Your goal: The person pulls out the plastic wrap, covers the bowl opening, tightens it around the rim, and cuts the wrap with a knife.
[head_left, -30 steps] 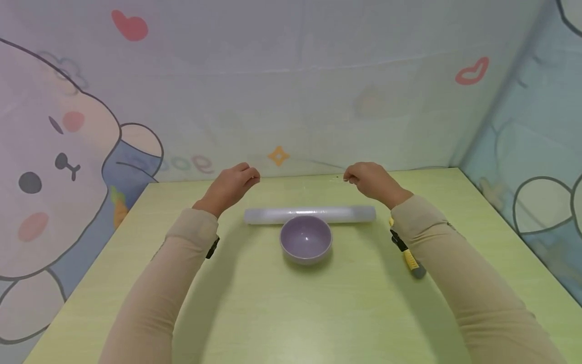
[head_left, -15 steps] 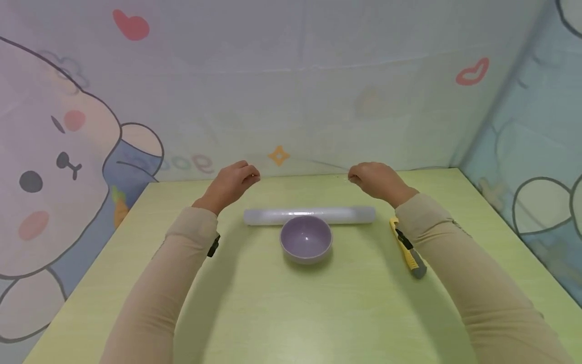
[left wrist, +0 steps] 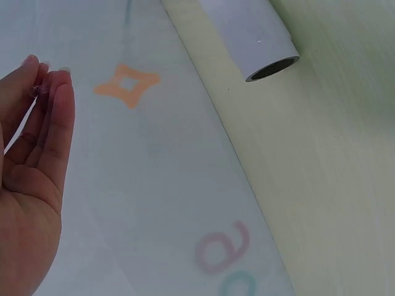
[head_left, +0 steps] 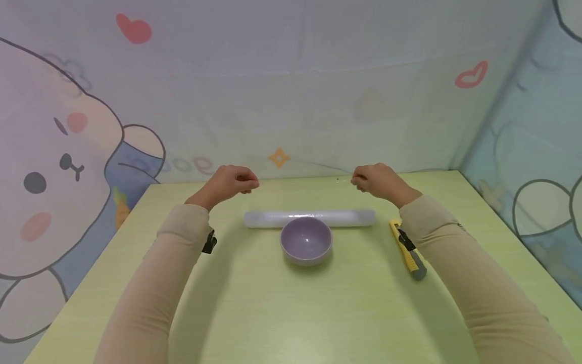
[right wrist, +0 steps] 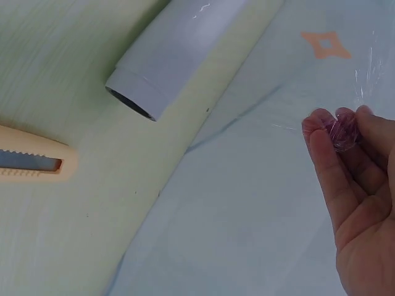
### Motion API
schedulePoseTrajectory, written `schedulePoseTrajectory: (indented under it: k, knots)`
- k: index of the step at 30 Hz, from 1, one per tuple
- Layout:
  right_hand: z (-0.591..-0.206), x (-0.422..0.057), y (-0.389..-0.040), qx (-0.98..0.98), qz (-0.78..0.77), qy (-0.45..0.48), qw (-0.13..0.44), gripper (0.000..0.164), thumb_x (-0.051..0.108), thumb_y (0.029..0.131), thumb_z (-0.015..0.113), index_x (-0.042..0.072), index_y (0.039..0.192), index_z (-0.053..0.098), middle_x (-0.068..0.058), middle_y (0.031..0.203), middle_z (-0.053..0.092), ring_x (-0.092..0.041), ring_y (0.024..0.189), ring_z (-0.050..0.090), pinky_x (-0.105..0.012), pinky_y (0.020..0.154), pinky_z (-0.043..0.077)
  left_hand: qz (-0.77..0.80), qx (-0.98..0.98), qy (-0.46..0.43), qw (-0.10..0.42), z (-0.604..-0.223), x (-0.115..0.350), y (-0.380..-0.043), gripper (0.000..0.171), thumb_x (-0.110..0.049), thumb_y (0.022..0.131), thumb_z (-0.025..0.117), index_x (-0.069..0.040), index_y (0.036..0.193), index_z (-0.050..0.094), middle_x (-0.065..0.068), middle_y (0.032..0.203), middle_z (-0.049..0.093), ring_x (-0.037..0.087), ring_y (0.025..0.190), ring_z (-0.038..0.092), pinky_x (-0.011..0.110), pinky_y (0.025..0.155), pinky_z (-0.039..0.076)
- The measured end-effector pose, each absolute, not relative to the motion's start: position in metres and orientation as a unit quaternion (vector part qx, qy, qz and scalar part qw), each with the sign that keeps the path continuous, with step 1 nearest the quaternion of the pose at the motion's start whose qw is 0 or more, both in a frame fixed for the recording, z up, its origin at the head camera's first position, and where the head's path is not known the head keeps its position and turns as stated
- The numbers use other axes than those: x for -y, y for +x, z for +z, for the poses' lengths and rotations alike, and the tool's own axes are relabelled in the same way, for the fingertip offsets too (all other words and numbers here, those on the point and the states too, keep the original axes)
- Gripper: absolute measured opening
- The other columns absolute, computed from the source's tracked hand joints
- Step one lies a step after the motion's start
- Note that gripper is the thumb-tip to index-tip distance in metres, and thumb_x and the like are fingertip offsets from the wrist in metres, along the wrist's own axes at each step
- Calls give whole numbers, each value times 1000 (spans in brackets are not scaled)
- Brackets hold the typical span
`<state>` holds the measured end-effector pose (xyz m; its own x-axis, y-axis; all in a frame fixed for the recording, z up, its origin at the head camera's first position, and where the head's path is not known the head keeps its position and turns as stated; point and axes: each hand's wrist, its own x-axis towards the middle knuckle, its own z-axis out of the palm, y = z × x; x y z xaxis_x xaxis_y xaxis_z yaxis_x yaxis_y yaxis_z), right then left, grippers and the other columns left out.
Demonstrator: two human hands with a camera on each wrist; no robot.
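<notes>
Behind the roll, my left hand [head_left: 229, 182] and right hand [head_left: 378, 183] are raised well apart over the table's far edge. Each pinches clear cling film between thumb and fingertips. In the right wrist view the crumpled film [right wrist: 347, 132] bunches at the fingertips, with shiny creases running upward from it. A small wisp of film [left wrist: 41, 90] shows at the left fingertips in the left wrist view. The white cling film roll [head_left: 263, 219] lies crosswise on the table. A purple bowl [head_left: 306, 241] stands upright in front, overlapping the roll's middle in the head view.
A yellow box cutter [head_left: 410, 260] lies right of the bowl, partly beneath the right forearm in the head view. The pale green table [head_left: 291, 308] ends at a printed cloth backdrop [head_left: 318, 111], which also runs along both sides.
The right hand has drifted slightly to the right, uncovering more of the box cutter. The left hand has turned a little at the wrist and shifted slightly left. Roll and bowl stay put.
</notes>
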<state>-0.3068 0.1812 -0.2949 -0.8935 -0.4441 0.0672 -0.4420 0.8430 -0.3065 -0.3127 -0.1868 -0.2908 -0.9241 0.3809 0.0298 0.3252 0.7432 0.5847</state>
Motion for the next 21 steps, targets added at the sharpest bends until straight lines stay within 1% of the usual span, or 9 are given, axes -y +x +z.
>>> schedulePoseTrajectory:
  k: [2, 4, 7, 9, 12, 15, 18, 21]
  knots:
    - [-294, -182, -306, -960, -157, -230, 7, 21, 22, 96, 48, 6, 97, 62, -6, 82, 63, -16, 66, 51, -34, 65, 42, 296, -934, 194, 42, -290, 187, -313, 22, -27, 90, 60, -12, 105, 65, 6, 97, 67, 19, 88, 62, 36, 80, 50]
    - [-292, -182, -305, -961, -150, -233, 10, 21, 23, 94, 51, 6, 99, 63, -8, 87, 65, -19, 72, 56, -37, 70, 46, 280, -937, 206, 29, -289, 185, -313, 20, -22, 89, 60, -11, 105, 65, 6, 100, 67, 20, 90, 62, 35, 80, 50]
    - [-291, -181, -303, -960, -131, -246, 6, 21, 19, 92, 55, 3, 103, 63, -11, 97, 66, -24, 85, 61, -41, 79, 48, 240, -943, 231, 3, -289, 183, -314, 17, -16, 89, 60, -8, 103, 65, 8, 101, 66, 21, 92, 62, 36, 81, 50]
    - [-291, -181, -302, -960, -119, -253, -3, 19, 15, 91, 55, 2, 103, 63, -13, 99, 66, -26, 89, 62, -42, 81, 48, 210, -946, 247, -14, -288, 181, -314, 16, -12, 89, 59, -7, 104, 65, 9, 102, 66, 21, 93, 62, 36, 82, 49]
    - [-291, -180, -302, -960, -109, -257, -22, 17, 12, 92, 54, 1, 102, 63, -13, 98, 66, -26, 87, 62, -41, 80, 49, 172, -949, 262, -38, -286, 179, -313, 16, -9, 89, 58, -6, 103, 66, 10, 101, 66, 23, 92, 62, 36, 82, 50]
    - [-291, -181, -303, -961, -111, -251, -35, 17, 12, 92, 54, 2, 101, 64, -13, 96, 67, -25, 85, 62, -41, 79, 49, 149, -948, 272, -74, -285, 177, -310, 16, -7, 89, 59, -5, 102, 67, 11, 100, 67, 24, 91, 62, 36, 81, 50]
    - [-289, -182, -303, -962, -128, -238, -40, 17, 13, 92, 54, 2, 101, 65, -13, 96, 67, -26, 84, 62, -41, 78, 48, 140, -943, 279, -119, -284, 177, -310, 15, -6, 88, 60, -4, 101, 67, 11, 99, 67, 24, 90, 63, 36, 80, 50]
    - [-286, -183, -305, -962, -160, -221, -35, 18, 14, 93, 53, 3, 102, 65, -13, 94, 66, -24, 80, 60, -39, 73, 47, 142, -940, 276, -144, -284, 179, -310, 14, -6, 88, 59, -5, 100, 67, 11, 98, 67, 24, 89, 62, 35, 79, 50]
